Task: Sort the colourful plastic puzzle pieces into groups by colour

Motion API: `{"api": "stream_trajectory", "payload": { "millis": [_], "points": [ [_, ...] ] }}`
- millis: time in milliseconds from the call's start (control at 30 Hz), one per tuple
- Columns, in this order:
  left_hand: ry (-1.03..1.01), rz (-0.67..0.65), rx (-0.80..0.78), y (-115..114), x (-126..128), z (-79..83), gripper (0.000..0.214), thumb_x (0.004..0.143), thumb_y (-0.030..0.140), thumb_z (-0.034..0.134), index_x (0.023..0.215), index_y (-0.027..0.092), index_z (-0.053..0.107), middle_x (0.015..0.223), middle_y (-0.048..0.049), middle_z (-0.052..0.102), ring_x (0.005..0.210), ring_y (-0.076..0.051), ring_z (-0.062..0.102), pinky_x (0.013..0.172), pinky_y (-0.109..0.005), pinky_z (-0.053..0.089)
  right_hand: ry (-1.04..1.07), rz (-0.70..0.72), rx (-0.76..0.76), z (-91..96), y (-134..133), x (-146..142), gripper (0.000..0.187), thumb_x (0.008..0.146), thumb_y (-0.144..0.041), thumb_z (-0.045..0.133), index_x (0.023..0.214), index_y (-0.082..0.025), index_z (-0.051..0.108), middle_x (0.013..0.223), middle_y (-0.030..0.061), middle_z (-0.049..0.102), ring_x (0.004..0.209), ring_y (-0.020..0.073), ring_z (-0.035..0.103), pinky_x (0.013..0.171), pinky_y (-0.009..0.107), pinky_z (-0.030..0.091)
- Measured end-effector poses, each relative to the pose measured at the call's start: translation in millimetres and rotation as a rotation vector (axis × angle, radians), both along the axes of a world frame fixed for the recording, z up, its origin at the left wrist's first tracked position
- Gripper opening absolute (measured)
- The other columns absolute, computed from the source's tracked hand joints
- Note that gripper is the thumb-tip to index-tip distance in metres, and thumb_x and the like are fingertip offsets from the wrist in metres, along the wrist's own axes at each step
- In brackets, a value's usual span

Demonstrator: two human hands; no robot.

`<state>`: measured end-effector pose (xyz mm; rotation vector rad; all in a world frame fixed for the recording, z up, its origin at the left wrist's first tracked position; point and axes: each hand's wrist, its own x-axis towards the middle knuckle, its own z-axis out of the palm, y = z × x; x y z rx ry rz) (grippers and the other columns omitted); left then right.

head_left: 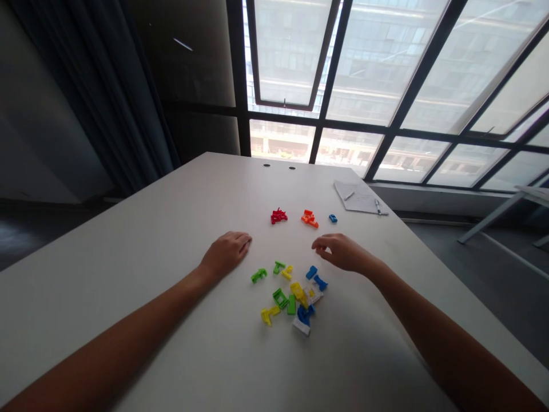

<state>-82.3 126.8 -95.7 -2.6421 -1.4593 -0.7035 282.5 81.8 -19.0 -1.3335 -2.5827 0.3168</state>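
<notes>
**Both hands empty beside plastic pieces**

Left hand [226, 253] is lying palm-down, fingers together. Right hand [343, 253] is curving narrowly; table contact cannot be told. Between them, glossy plastic pieces [291, 297] are overlapping, hiding lower shapes, on the white table [128, 240]; red pieces [278, 216] are lying beyond.

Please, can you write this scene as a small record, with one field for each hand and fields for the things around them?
Left hand: empty, resting on white table
Right hand: empty, fingers curled, nearest blue plastic piece
Between hands: loose plastic pieces, green, yellow, blue, white
Farther: red pieces, orange pieces, small blue piece
Far corner: paper sheet
</notes>
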Motion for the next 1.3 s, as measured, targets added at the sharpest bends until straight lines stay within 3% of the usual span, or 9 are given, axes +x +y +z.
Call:
{"api": "stream_trajectory", "payload": {
  "millis": [133,233,433,600,700,833,933,1133,1300],
  "points": [
    [-0.020,-0.020,-0.038,5,-5,-1.3,0.031,0.097,0.032,0.046,0.113,0.023,0.071,0.121,-0.0066,0.072,0.112,-0.025,0.063,0.100,-0.039,0.050,-0.036,0.139,-0.171,21.3,-25,-15,0.023,0.096,-0.023,0.056,0.112,-0.025,0.072,0.103,0.0045,0.074,0.084,0.0173,0.068,0.071,0.027,0.049],
    [-0.035,-0.046,-0.048,10,-9,-3.6,0.031,0.097,0.034,0.047,0.113,0.023,0.071,0.121,-0.0066,0.071,0.112,-0.025,0.063,0.101,-0.039,0.050,-0.059,0.140,-0.183,26.2,-32,-20,0.026,0.095,-0.020,0.056,0.116,-0.026,0.072,0.108,0.0053,0.073,0.085,0.0180,0.068,0.070,0.027,0.049],
    [-0.049,-0.072,-0.052,15,-12,-7.7,0.031,0.097,0.035,0.048,0.113,0.023,0.071,0.120,-0.0068,0.071,0.111,-0.026,0.063,0.103,-0.040,0.049,-0.117,0.120,-0.164,8.0,-19,-19,0.030,0.092,-0.012,0.059,0.114,-0.024,0.075,0.115,0.0071,0.073,0.098,0.0217,0.069,0.082,0.030,0.051],
    [-0.047,-0.081,-0.052,15,-12,-7.8,0.031,0.097,0.035,0.047,0.113,0.023,0.071,0.120,-0.0068,0.071,0.110,-0.026,0.063,0.103,-0.041,0.048,-0.053,0.149,-0.242,-6.7,-5,-11,0.021,0.092,-0.014,0.060,0.101,-0.020,0.077,0.106,0.0075,0.073,0.090,0.0186,0.068,0.084,0.029,0.051],
    [-0.049,-0.082,-0.053,15,-12,-6.9,0.030,0.097,0.034,0.047,0.112,0.023,0.071,0.119,-0.0067,0.071,0.110,-0.026,0.063,0.103,-0.041,0.049,-0.036,0.129,-0.268,-7.7,-1,-4,0.017,0.091,-0.017,0.061,0.100,-0.020,0.076,0.102,0.0075,0.072,0.085,0.0174,0.067,0.078,0.027,0.051],
    [-0.055,-0.085,-0.055,14,-11,-5.4,0.031,0.097,0.035,0.047,0.112,0.022,0.071,0.119,-0.0066,0.071,0.109,-0.025,0.063,0.102,-0.041,0.049,0.023,0.164,-0.356,-4.8,0,2,0.024,0.092,-0.023,0.061,0.112,-0.022,0.074,0.110,0.0077,0.070,0.090,0.0168,0.067,0.077,0.026,0.051],
    [-0.057,-0.084,-0.059,13,-11,-4.6,0.031,0.098,0.035,0.046,0.112,0.023,0.071,0.119,-0.0066,0.071,0.110,-0.026,0.063,0.102,-0.042,0.049,0.019,0.179,-0.389,-4.7,1,3,0.022,0.091,-0.029,0.064,0.109,-0.023,0.075,0.112,0.0073,0.069,0.091,0.0172,0.066,0.078,0.027,0.051],
    [-0.069,-0.078,-0.069,14,-11,-5.9,0.031,0.097,0.035,0.047,0.113,0.023,0.071,0.119,-0.0072,0.071,0.110,-0.026,0.063,0.103,-0.041,0.049,-0.014,0.025,-0.294,-18.1,12,11,0.017,0.087,-0.029,0.067,0.102,-0.021,0.070,0.100,0.0056,0.071,0.087,0.0190,0.065,0.077,0.029,0.049],
    [-0.068,-0.083,-0.064,14,-11,-6.3,0.032,0.097,0.035,0.046,0.113,0.023,0.071,0.119,-0.0073,0.071,0.109,-0.026,0.064,0.103,-0.041,0.049,0.111,-0.227,-0.012,-45.2,34,49,0.016,0.087,-0.021,0.059,0.100,-0.020,0.068,0.098,0.0061,0.070,0.084,0.0183,0.064,0.078,0.029,0.049]
  ]
}}
